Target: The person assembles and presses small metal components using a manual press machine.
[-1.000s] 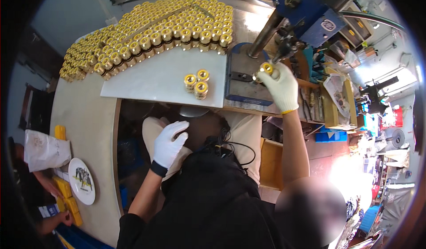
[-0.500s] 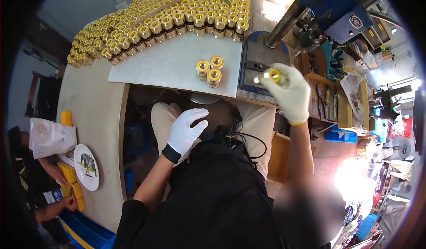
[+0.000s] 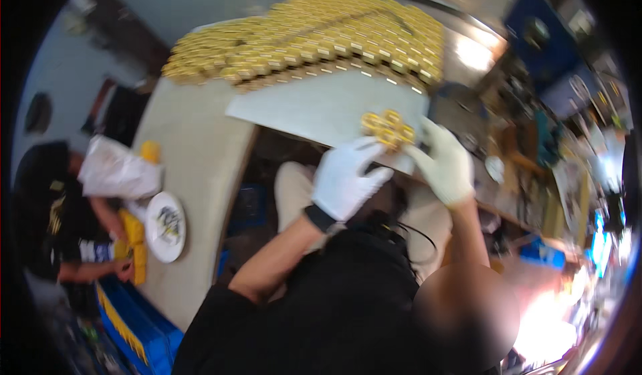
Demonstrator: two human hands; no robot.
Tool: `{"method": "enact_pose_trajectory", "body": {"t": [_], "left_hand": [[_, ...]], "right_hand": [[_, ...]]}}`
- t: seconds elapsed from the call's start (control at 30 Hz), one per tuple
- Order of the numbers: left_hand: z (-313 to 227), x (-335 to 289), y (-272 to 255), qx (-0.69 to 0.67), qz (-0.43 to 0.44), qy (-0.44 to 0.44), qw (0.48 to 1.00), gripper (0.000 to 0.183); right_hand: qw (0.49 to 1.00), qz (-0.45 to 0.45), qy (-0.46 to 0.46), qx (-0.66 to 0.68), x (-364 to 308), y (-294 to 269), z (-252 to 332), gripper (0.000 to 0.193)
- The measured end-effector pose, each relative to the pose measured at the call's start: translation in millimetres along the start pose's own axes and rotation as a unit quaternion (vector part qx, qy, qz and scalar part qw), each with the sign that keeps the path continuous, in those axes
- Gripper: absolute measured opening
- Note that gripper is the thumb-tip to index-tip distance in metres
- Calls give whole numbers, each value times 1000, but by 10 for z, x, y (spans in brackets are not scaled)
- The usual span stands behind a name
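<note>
Several short brass fittings [image 3: 388, 129] with yellow-rimmed round openings stand in a tight cluster at the near edge of the white sheet [image 3: 321, 104]. My left hand [image 3: 346, 177], in a white glove with a black wristband, reaches to the cluster's near left side. Its fingers and thumb are apart, the fingertips at or close to the nearest fitting. My right hand [image 3: 445, 164], in a cream glove, is on the cluster's right side, thumb and fingers spread. Motion blur hides whether either hand touches the fittings.
Rows of brass fittings [image 3: 334, 34] cover the table's far side. At right stands a blue drill press [image 3: 545, 40]. On the left are a white plate [image 3: 166, 228] holding small parts, a white bag [image 3: 120, 167], yellow blocks [image 3: 134, 241], a blue crate [image 3: 134, 321] and another person [image 3: 43, 208].
My right hand has brought its fitting from beside the press to the cluster, which has gained a piece. My left hand has moved up to the cluster. The whole view has shifted.
</note>
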State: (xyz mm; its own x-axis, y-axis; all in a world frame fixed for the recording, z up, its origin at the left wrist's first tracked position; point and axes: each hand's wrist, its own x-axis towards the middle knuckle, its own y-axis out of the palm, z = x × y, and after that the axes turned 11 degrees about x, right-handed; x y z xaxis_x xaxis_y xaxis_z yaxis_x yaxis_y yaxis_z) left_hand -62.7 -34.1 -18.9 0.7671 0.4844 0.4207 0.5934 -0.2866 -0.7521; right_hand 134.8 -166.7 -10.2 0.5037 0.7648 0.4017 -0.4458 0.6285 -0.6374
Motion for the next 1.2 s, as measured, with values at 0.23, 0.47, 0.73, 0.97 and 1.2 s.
{"method": "enact_pose_trajectory", "body": {"t": [0.23,0.47,0.73,0.97,1.2], "left_hand": [[-100,594,204,163,75,30,983,74],[57,759,434,172,52,72,981,39],[509,151,-473,172,85,-23,981,45],[1986,57,-1751,380,8,-215,900,41],[3824,519,-2656,398,-61,-466,788,53]], "right_hand": [[963,-29,221,148,-867,-356,-72,46],[936,-103,286,174,-1282,-558,-398,37],[920,-219,292,144,-1302,-686,-709,34],[876,-339,307,155,-1380,-614,-1166,36],[880,-325,320,133,-1415,-586,-1273,39]]}}
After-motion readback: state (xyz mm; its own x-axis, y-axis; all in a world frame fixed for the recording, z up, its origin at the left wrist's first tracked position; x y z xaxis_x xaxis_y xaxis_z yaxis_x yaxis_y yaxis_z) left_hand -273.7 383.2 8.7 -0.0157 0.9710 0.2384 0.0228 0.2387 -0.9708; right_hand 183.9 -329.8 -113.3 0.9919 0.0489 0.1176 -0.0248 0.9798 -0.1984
